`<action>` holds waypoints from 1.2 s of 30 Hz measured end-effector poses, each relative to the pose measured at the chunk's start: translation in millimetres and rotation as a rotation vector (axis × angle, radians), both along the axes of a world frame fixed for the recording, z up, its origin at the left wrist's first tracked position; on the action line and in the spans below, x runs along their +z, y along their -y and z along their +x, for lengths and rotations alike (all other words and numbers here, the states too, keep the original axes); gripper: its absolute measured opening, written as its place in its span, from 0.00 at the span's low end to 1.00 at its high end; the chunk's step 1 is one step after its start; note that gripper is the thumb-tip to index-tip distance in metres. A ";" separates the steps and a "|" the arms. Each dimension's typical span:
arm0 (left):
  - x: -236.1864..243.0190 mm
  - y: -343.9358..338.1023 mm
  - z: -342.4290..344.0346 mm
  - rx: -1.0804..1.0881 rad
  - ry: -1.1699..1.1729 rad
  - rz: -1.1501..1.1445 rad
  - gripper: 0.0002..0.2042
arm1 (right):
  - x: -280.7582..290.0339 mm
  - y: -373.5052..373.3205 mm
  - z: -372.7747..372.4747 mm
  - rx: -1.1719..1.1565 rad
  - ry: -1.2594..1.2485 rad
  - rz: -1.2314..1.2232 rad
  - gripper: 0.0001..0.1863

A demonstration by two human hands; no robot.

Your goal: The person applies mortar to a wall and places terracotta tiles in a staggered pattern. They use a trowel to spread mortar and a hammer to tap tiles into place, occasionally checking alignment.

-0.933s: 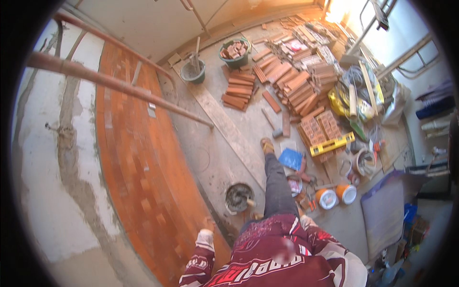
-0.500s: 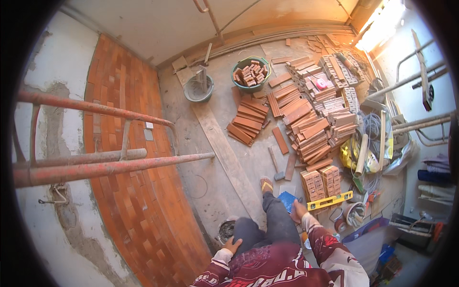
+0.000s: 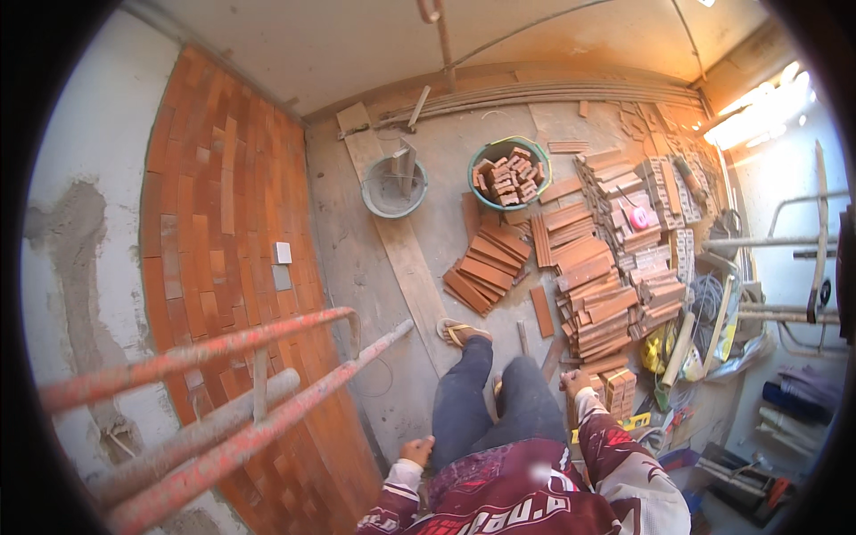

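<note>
My left hand (image 3: 416, 450) hangs beside my left thigh, its fingers curled in and nothing seen in them. In front of my right hip, my right hand (image 3: 574, 383) is closed; whatever it may hold is hidden from this view. Close by that hand stand strapped packs of reddish bricks (image 3: 617, 392). Part of a yellow spirit level (image 3: 635, 421) shows below the packs. Ahead of my right leg, a handle (image 3: 522, 337) sticks out on the floor, its lower end covered by the leg.
Red scaffold bars (image 3: 294, 328) cross the left side before the brick-tiled wall (image 3: 201, 250). A plank (image 3: 406, 267) runs along the floor. A grey bucket (image 3: 395, 189) and a green tub of brick pieces (image 3: 510, 174) stand ahead. Clay tile stacks (image 3: 599, 285) fill the right.
I have stepped forward, my left foot now ahead. My left hand has left my thigh and curled. The blue flat tool that was in my right hand is no longer visible.
</note>
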State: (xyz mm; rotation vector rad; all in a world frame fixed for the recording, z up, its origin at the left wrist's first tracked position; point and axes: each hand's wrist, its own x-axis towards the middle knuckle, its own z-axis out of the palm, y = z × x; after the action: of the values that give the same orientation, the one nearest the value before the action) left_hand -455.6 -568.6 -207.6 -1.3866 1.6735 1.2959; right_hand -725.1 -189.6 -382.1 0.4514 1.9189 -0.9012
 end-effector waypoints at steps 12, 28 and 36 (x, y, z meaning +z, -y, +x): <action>-53.0 41.3 13.7 0.548 0.164 0.150 0.15 | -22.1 241.4 -182.8 0.404 -0.166 -0.241 0.37; -95.3 117.9 -288.7 1.057 0.515 0.343 0.19 | -276.0 809.1 -734.3 1.637 -1.170 0.452 0.29; -66.2 79.4 -313.8 1.294 0.577 0.439 0.18 | -294.5 868.2 -735.4 2.061 -0.678 0.818 0.21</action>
State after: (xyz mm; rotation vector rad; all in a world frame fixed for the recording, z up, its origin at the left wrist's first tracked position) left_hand -769.3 -648.0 -273.8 -2.3013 -0.0547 1.4682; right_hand -1460.5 -1057.8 -676.6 -1.4151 1.9580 1.2125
